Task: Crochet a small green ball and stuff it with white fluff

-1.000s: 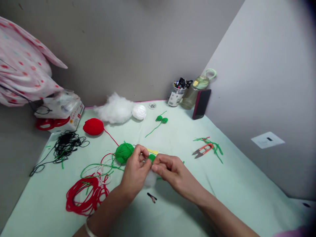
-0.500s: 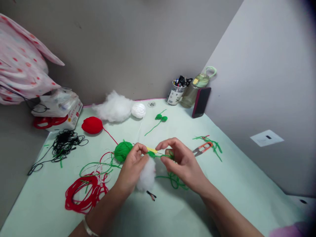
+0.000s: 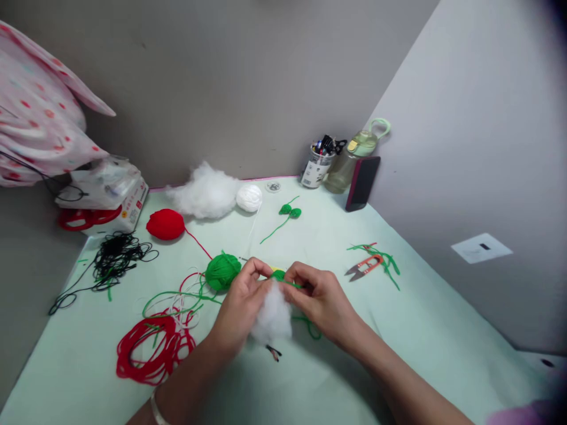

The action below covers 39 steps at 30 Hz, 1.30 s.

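My left hand [image 3: 241,301] is closed, its thumb and fingers pinching a small green crocheted piece [image 3: 278,275]. Just right of it, the thumb and forefinger of my right hand [image 3: 321,301] press together on green yarn [image 3: 296,285] at that piece. A tuft of white fiberfill [image 3: 272,316] sits below the fingertips, close against both hands; whether it is attached to the green piece I cannot tell. Behind the fingers shows a bit of a yellow handle [image 3: 277,269], mostly hidden. Loose green yarn loops lie under my right hand.
A green yarn ball [image 3: 222,271] lies left of my hands, near a red yarn coil [image 3: 146,348]. Farther back are a red ball [image 3: 165,224], fiberfill heap [image 3: 206,192] and white ball [image 3: 248,198]. Orange thread snips [image 3: 365,267] lie right; a phone [image 3: 363,184] stands behind.
My right hand has come left and its fingers have closed in beside my left hand. The white tuft and green piece have shifted slightly right.
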Each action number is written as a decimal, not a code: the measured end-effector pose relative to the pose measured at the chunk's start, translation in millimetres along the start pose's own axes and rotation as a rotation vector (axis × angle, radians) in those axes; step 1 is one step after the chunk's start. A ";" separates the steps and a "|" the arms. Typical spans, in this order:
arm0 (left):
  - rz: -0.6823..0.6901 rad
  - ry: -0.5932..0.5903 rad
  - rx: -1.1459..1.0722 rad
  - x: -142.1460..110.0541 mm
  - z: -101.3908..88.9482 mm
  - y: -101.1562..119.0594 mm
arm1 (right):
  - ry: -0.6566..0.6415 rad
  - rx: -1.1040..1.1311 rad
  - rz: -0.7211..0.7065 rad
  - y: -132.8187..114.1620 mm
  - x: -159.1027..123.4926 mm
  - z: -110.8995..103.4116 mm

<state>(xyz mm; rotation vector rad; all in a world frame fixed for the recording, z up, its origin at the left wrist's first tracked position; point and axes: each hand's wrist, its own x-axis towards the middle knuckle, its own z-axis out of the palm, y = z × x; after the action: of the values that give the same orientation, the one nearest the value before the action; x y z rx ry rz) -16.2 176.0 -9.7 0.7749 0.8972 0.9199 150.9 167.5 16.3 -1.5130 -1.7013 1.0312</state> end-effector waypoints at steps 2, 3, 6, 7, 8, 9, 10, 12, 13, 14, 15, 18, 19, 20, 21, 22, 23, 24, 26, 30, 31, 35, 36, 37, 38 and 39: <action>-0.011 -0.022 0.012 -1.0 -3.2 2.3 | 0.016 0.022 0.036 0.1 0.9 -1.7; -0.017 -0.044 0.016 -1.6 -4.6 4.1 | 0.027 0.035 0.049 0.1 1.3 -2.3; -0.054 -0.152 0.029 -2.9 -6.7 10.6 | 0.043 0.091 0.082 -0.9 1.1 -2.5; -0.064 -0.180 0.034 -2.9 -6.8 12.5 | 0.041 0.110 0.091 -1.4 0.7 -2.4; -0.071 -0.192 0.039 -2.7 -6.6 14.1 | 0.033 0.127 0.099 -2.0 0.3 -2.5; -0.071 -0.186 0.044 -2.3 -6.2 15.2 | 0.016 0.143 0.104 -2.5 -0.1 -2.8; -0.066 -0.167 0.052 -1.7 -5.8 15.7 | -0.007 0.157 0.105 -2.9 -0.4 -3.4; -0.042 -0.113 0.094 0.0 -4.9 15.5 | -0.079 0.193 0.095 -3.8 -0.8 -5.4; -0.025 -0.081 0.123 0.8 -4.4 15.0 | -0.123 0.212 0.086 -4.4 -0.9 -6.8; -0.008 -0.048 0.152 1.6 -3.9 14.2 | -0.164 0.229 0.078 -5.2 -1.2 -8.1; 0.008 -0.017 0.175 2.3 -3.2 13.3 | -0.196 0.243 0.073 -6.2 -1.7 -9.3; 0.037 0.056 0.195 3.4 -0.4 10.0 | -0.264 0.246 0.067 -10.0 -4.8 -11.8; 0.045 0.077 0.195 3.7 0.8 8.7 | -0.281 0.229 0.058 -11.1 -5.9 -12.1; 0.054 0.097 0.194 3.9 1.9 7.4 | -0.299 0.207 0.049 -11.8 -7.0 -12.1; 0.060 0.115 0.188 4.3 2.9 6.2 | -0.312 0.181 0.040 -12.0 -7.6 -11.6; 0.063 0.127 0.179 4.9 3.9 5.0 | -0.318 0.149 0.031 -11.5 -7.8 -10.7; 0.060 0.134 0.164 5.5 4.7 4.0 | -0.312 0.109 0.020 -10.4 -7.5 -9.3; 0.054 0.136 0.144 6.2 5.4 3.0 | -0.294 0.059 -0.001 -8.9 -6.8 -7.4; 0.036 0.125 0.096 7.4 6.6 1.1 | -0.228 -0.065 -0.074 -5.3 -4.6 -2.8; 0.004 0.083 0.034 6.8 6.8 -2.4 | -0.102 -0.187 -0.166 -0.6 -1.3 4.4; -0.008 0.071 0.024 6.1 5.9 -3.0 | -0.095 -0.165 -0.151 -0.2 -0.8 4.9; -0.050 -0.019 -0.012 2.9 -0.5 -2.4 | -0.081 0.004 0.004 0.3 0.5 2.5; -0.053 -0.053 -0.008 2.3 -1.9 -1.7 | -0.071 0.032 0.035 0.7 0.8 1.5; -0.052 -0.084 0.001 1.8 -2.9 -1.1 | -0.063 0.047 0.052 1.2 1.1 0.5; -0.052 -0.107 0.010 1.5 -3.6 -0.6 | -0.061 0.052 0.057 1.7 1.2 -0.4; -0.054 -0.119 0.013 1.7 -4.0 -0.4 | -0.065 0.052 0.059 2.0 1.3 -1.4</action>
<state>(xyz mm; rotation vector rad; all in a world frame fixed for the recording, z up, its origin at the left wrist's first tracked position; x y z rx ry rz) -19.1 178.0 -12.3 0.8045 0.8164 0.8123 153.0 169.1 15.2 -1.5191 -1.6694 1.1575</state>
